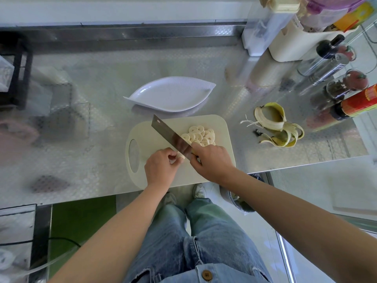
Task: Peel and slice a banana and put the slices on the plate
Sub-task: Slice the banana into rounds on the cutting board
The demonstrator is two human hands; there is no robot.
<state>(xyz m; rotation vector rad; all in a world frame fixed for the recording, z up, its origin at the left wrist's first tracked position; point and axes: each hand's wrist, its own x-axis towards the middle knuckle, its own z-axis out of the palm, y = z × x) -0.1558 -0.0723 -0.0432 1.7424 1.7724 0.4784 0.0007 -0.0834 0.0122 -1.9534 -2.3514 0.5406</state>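
Observation:
On a cream cutting board (222, 127) my left hand (161, 166) pinches a short stub of peeled banana (179, 155). My right hand (212, 160) grips the handle of a steel cleaver (169, 133), whose blade stands against the stub's right end. A pile of several banana slices (201, 135) lies on the board just right of the blade. Behind the board sits a white leaf-shaped plate (171, 94) with nothing on it.
The yellow banana peel (277, 125) lies on the steel counter right of the board. Bottles and spice jars (336, 78) and a white container (289, 43) crowd the right back corner. A dark rack (16, 74) stands at the far left.

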